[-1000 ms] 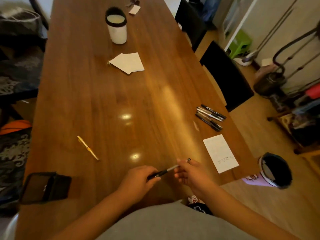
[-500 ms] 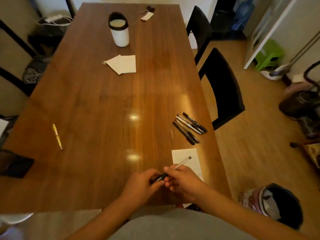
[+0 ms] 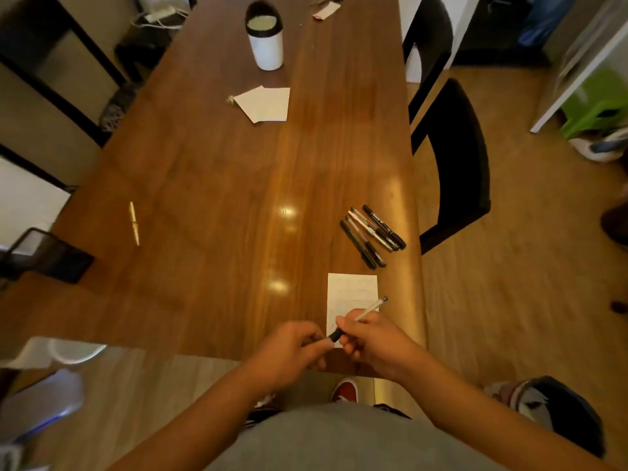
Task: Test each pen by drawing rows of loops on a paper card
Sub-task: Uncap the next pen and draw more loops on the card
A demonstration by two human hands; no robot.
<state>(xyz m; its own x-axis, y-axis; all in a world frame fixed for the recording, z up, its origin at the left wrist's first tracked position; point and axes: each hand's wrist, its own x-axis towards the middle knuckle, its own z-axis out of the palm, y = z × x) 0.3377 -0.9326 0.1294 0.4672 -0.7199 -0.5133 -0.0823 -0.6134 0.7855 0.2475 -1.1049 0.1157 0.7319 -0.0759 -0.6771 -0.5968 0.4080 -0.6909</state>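
Both hands meet over the near edge of the desk (image 3: 210,185), sharing one pen (image 3: 372,306). The left hand (image 3: 292,351) has its fingers (image 3: 314,336) curled and pinching the pen's dark end. The right hand (image 3: 373,341) has its fingers (image 3: 346,322) wrapped round the clear barrel, just beside the left fingertips. The rest of the barrel slants up and away past the right fingers. The card (image 3: 351,290) lies flat on the desk just beyond and partly under the right fingers, with faint marks on it too blurred to read. Farther out past the right fingers, five more pens (image 3: 372,236) lie side by side near the desk's right edge. Well off to the left of the left fingers lies a gold pen (image 3: 134,223). Far beyond both hands are loose white sheets (image 3: 265,103) and a white cup (image 3: 265,42).
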